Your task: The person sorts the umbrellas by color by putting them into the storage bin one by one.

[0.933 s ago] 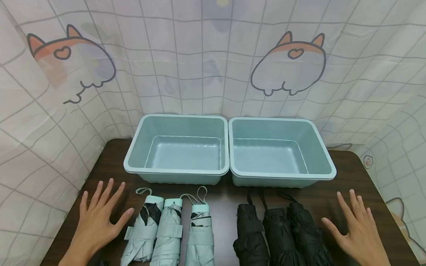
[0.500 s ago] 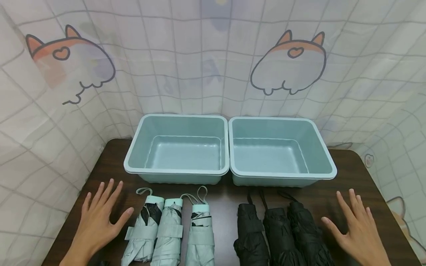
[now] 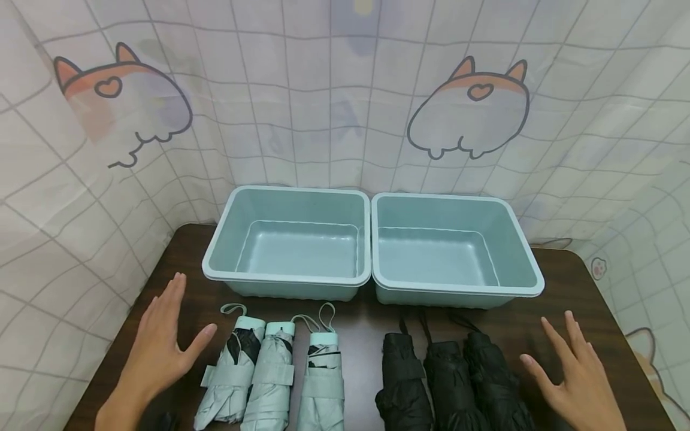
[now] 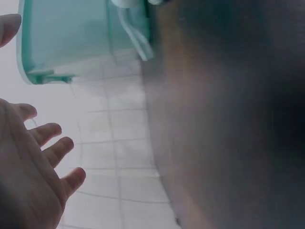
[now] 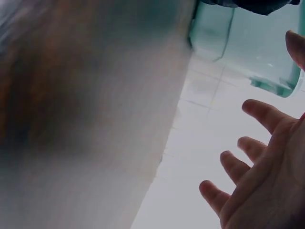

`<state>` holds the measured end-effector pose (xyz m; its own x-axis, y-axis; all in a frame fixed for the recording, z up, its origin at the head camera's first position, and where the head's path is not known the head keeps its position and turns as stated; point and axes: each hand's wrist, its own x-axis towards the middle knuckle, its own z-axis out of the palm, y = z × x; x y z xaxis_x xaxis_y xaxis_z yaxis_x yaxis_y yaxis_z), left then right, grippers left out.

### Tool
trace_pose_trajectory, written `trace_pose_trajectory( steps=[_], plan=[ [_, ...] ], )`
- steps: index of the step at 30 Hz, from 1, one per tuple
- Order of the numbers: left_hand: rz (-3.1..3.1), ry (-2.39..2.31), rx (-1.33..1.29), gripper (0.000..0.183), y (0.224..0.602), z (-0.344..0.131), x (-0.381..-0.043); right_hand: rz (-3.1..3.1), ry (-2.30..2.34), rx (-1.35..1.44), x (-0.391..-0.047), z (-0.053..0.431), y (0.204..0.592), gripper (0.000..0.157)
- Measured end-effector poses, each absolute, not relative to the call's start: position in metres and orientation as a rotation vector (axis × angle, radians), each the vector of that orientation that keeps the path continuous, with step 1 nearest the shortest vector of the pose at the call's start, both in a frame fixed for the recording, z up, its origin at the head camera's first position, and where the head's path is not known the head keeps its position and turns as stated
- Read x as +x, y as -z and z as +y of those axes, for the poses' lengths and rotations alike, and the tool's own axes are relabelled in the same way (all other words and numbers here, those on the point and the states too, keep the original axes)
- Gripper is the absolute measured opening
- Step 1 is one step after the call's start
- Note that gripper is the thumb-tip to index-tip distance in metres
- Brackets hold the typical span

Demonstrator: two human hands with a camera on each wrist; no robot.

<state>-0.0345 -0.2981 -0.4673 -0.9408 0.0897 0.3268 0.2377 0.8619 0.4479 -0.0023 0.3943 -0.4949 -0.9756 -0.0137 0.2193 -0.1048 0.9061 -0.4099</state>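
My left hand (image 3: 159, 347) hovers over the table's left side with its fingers straight and thumb apart, holding nothing. Nearest to it lies a row of three folded mint-green umbrellas, the left one (image 3: 229, 377), the middle one (image 3: 272, 380) and the right one (image 3: 322, 389), wrist loops pointing away from me. Three folded black umbrellas, the left one (image 3: 404, 383), the middle one (image 3: 453, 383) and the right one (image 3: 496, 383), lie to the right of these. Beside them my right hand (image 3: 577, 377) is spread, also holding nothing. The near ends of the umbrellas are cut off by the frame.
Two light-blue plastic bins, the left one (image 3: 286, 279) and the right one (image 3: 458, 287), stand side by side at the back of the dark wooden table (image 3: 183, 257). Nothing lies inside them. A white checked curtain (image 3: 302, 120) surrounds the table, and a cable (image 3: 652, 353) hangs at the right.
My left hand has turned partly onto its side, its fingers drawn closer together. The right hand has turned slightly in place. The umbrellas and bins stay where they were.
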Motion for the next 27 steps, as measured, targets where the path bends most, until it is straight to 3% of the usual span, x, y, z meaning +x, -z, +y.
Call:
trace_pose_trajectory(
  steps=[7, 19, 27],
  plan=[
    [-2.673, 0.721, -0.308, 0.099, 0.440, -0.295, -0.057, -2.895, -0.634, 0.023, -0.003, 0.380, 0.480, 0.075],
    [-2.733, 0.754, -0.354, 0.092, 0.401, -0.279, -0.092, -2.939, -0.743, 0.137, -0.023, 0.351, 0.462, 0.056],
    [-2.766, 0.664, -0.410, 0.093, 0.399, -0.263, -0.108, -3.061, -0.754, 0.099, -0.027, 0.350, 0.446, 0.067]
  ],
)
